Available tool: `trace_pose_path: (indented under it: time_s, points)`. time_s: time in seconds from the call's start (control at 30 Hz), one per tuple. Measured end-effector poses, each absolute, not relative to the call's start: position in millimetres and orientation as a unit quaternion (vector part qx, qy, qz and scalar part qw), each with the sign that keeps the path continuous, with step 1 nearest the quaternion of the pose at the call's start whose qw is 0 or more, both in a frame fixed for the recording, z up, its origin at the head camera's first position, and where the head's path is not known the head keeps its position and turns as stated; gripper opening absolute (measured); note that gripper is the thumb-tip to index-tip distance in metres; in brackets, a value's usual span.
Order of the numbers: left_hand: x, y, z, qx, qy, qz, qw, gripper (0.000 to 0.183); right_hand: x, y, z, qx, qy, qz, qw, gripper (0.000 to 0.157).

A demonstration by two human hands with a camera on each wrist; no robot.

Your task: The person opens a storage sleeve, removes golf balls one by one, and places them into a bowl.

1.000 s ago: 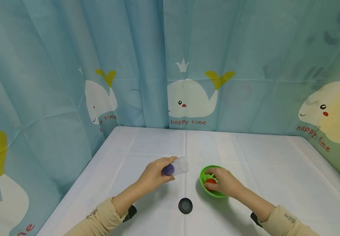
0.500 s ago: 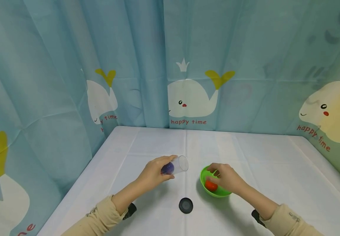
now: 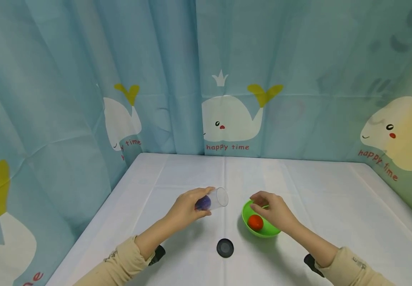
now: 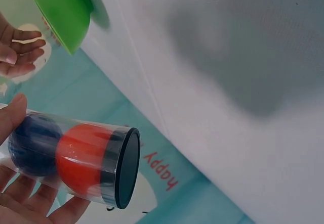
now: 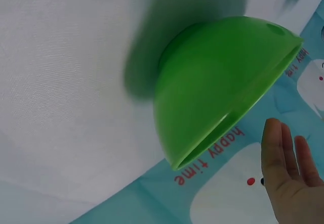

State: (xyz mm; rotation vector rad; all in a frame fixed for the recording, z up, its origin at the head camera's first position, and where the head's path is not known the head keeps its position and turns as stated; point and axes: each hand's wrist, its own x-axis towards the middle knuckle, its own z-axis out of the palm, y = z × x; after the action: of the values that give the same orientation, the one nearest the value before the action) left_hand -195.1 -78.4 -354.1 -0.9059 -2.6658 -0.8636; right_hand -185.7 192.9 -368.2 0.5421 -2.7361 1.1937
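Note:
My left hand holds a clear tube on its side above the table, its open mouth facing right. Inside it, the left wrist view shows a dark blue ball and an orange-red ball, with a black cap on the closed end. My right hand hovers over the green bowl with loosely bent fingers and nothing in them. In that bowl lies a red ball. From the right wrist view the bowl's outside hides its contents.
A black round lid lies on the white-covered table, in front of and between the hands. Blue curtains with printed whales hang around the back and sides.
My right hand has let go of the red ball and risen out of the green bowl, leaving the ball there. The left hand and tube stay almost still.

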Motion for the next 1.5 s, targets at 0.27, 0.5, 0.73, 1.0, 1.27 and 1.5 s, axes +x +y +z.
trace_pose_path:
  time_s: [0.27,0.5,0.73,1.0,1.27,1.5]
  points:
    - [-195.0,-79.1,-353.6,-0.309,-0.900,-0.292,0.101,0.062,-189.4,194.9,-365.5,0.135,-0.830,0.537,-0.063,0.034]
    - [-194.8,-79.4,-352.6,-0.309,-0.900,-0.289,0.101,0.062,-189.8,194.3,-361.6,0.059,-0.774,0.617,-0.130,0.042]
    - [-195.5,-78.4,-353.5,-0.315,-0.900,-0.283,0.102,0.062,-189.9,198.2,-360.9,0.053,-0.735,0.657,-0.157,0.038]
    - [-195.6,-78.1,-354.9,-0.318,-0.901,-0.276,0.101,0.062,-190.2,196.9,-362.5,0.050,-0.645,0.727,-0.229,0.030]
    - [-196.8,-76.5,-357.4,-0.331,-0.898,-0.264,0.119,0.061,-185.3,186.9,-361.4,0.010,-0.589,0.763,-0.266,0.024]
    - [-195.9,-73.2,-357.1,-0.333,-0.902,-0.249,0.119,0.062,-182.7,181.6,-358.8,0.005,-0.567,0.775,-0.280,0.035]
